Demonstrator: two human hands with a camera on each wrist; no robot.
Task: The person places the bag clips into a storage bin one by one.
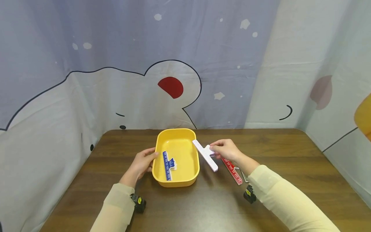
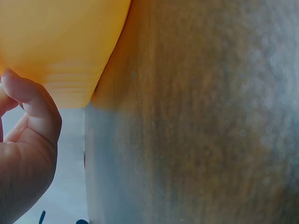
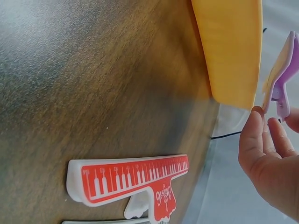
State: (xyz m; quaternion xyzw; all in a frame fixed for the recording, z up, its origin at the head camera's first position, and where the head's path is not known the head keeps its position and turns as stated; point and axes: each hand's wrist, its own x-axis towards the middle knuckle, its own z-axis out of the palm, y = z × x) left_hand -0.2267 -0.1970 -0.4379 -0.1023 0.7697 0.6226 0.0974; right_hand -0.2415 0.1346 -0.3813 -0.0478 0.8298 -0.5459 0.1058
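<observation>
My left hand grips the left rim of a yellow plastic bin, thumb at the edge and fingers outside. Inside the bin, toward its left wall, lies a blue clip with a piano-key print. A light purple clip is pinched by its handle in my right hand. Its long bar slants beside the bin's right rim, overlapping it in the head view. In the right wrist view the purple clip is seen end-on, raised above the table.
Below my right hand a red clip with piano keys lies on the wooden table. A grey-white clip is partly hidden beside it. A printed curtain hangs behind the table's far edge.
</observation>
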